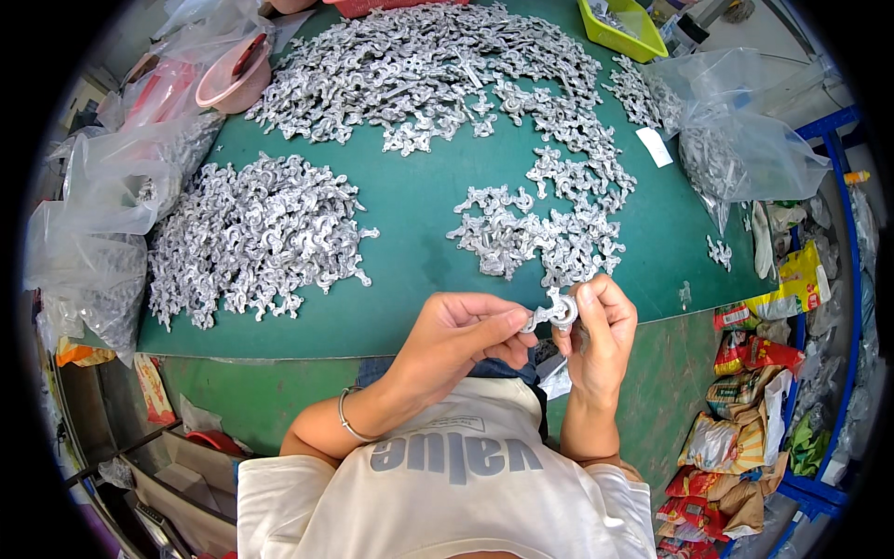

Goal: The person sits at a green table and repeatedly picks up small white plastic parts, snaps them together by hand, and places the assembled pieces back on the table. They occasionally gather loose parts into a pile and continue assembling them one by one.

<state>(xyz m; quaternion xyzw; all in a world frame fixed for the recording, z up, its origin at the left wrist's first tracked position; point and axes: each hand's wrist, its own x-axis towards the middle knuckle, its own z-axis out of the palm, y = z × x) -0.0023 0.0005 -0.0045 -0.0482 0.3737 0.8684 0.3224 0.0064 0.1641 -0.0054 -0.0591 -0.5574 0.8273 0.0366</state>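
Plainly, we see the fingertips of both hands grasping one thing: the left hand (456, 335) pinches one end between thumb and fingers, and the right hand (603, 335) grips the other. This silvery-grey cast metal piece (556, 310) is held in front of the torso, seen just inside the near edge of the dark green flat-topped table (410, 214). We have bare surface to the left of the hands, a broad strip between the heaps, and more bare green to the right. The piece looks dull and curved, with a rounded ring at the right hand's end and a narrower arm toward the left. Around it we count two main heaps: a compact left heap of grey metal pieces (256, 238) and a sprawling far heap of grey metal pieces (419, 70), whose tail reaches almost to the hands; their pieces are too many to count. Farther out we count one round pink plastic bowl (212, 90), one yellow-green plastic tray (643, 42) and one white paper slip (655, 146).
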